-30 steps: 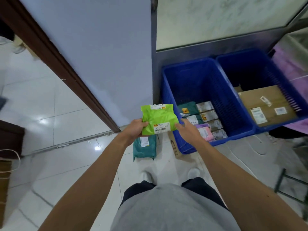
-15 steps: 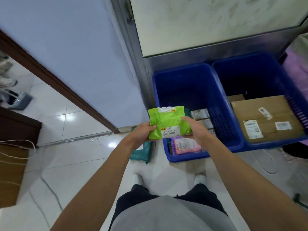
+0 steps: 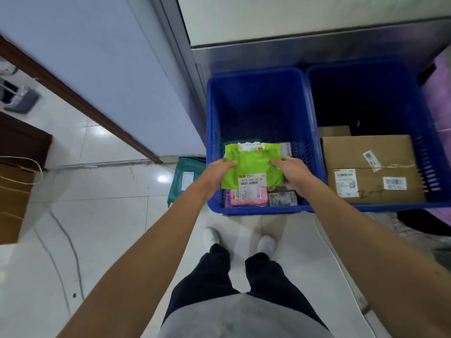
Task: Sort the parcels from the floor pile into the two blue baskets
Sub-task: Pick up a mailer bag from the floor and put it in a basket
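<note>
A lime-green soft parcel (image 3: 252,164) with white barcode labels is held over the near half of the left blue basket (image 3: 258,93). My left hand (image 3: 218,173) grips its left edge and my right hand (image 3: 291,172) grips its right edge. Under it in that basket lie a pink parcel (image 3: 249,197) and several small grey packets (image 3: 283,198). The right blue basket (image 3: 419,132) holds a large brown cardboard box (image 3: 371,164). A teal parcel (image 3: 186,176) lies on the floor left of the left basket.
Both baskets stand against a metal-framed wall panel (image 3: 292,47). A lilac door (image 3: 97,69) with a dark wooden frame is to the left. Brown cartons (image 3: 14,198) and cords lie at the far left on the white tiled floor. My feet (image 3: 240,237) are just before the left basket.
I have stepped closer to the baskets, and both hands have carried the green parcel from in front of the left basket to above its near half.
</note>
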Demonstrator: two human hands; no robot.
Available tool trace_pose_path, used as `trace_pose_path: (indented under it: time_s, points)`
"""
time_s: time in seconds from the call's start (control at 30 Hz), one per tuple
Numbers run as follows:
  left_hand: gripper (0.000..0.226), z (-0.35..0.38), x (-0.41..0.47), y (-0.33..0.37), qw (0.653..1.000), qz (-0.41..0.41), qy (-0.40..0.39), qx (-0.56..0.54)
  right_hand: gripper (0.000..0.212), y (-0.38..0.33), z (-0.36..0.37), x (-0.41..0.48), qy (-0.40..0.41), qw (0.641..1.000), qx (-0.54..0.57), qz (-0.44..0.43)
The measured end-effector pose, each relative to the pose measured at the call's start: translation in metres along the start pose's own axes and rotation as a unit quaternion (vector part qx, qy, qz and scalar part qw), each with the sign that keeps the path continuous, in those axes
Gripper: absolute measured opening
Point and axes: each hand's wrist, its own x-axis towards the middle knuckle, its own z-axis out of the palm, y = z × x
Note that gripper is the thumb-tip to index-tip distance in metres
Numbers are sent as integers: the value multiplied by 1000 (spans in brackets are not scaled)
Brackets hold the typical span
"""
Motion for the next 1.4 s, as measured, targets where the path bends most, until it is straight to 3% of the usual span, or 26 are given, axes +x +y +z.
trace_pose_path:
  time_s: [0.07,0.1,0.27,0.4,0.57,0.67,0.73,0.8,0.97,1.27,1.4]
  points:
    - [83,-8,57,-31,1000,-18,10,-15,29,4,-3,13,2,1000,-29,6]
    - [88,-9,71,-37,999,-25,19,-20,32,6,-3,20,0,999,-45,6]
    - [62,16,49,-11,997,-38,73,-8,31,28,4,61,-7,991,-131,14]
    - [64,22,92,-37,993,-81,89,-6,18,55,12,102,-17,982,-186,34]
    - [116,26,199,-119,990,-133,45,-28,21,112,14,154,-17,977,-184,103]
    - [127,15,275,-184,983,-177,43,-15,35,135,20,179,-17,973,-189,132]
    - [119,14,286,-196,980,-188,64,-16,46,143,28,191,-22,968,-200,147]
    - [100,22,243,-156,980,-185,68,3,51,148,37,203,-40,964,-196,174]
    - [25,26,236,-152,977,-173,79,99,62,165,53,227,-49,956,-209,197]
    - [42,28,243,-163,958,-191,48,207,37,194,61,235,-34,950,-251,185]
    - [44,28,236,-159,956,-180,45,226,43,189,58,227,-22,947,-272,171]
